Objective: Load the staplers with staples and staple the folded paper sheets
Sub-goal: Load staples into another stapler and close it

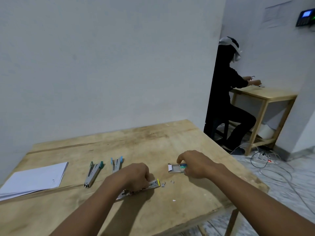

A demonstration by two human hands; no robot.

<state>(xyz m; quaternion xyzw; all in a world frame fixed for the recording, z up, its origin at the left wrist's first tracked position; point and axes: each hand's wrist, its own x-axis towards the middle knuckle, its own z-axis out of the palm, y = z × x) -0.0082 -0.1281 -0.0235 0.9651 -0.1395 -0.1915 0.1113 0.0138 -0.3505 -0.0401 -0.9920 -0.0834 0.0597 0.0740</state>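
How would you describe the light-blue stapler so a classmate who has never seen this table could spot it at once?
Start at the wooden table and find the paper stack at its left. Moving right, pass the green-tipped stapler; the next one, lying open, is the light-blue stapler. It is shorter than its green neighbour, untouched by either hand, with pale blue ends pointing toward the wall.

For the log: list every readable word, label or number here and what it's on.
No text is readable.
Staple box: printed label, too blurred.
Wall notice: faint lines, too small.
Wall keypad device: lit blue screen, illegible.
Paper stack: one small mark, unreadable.
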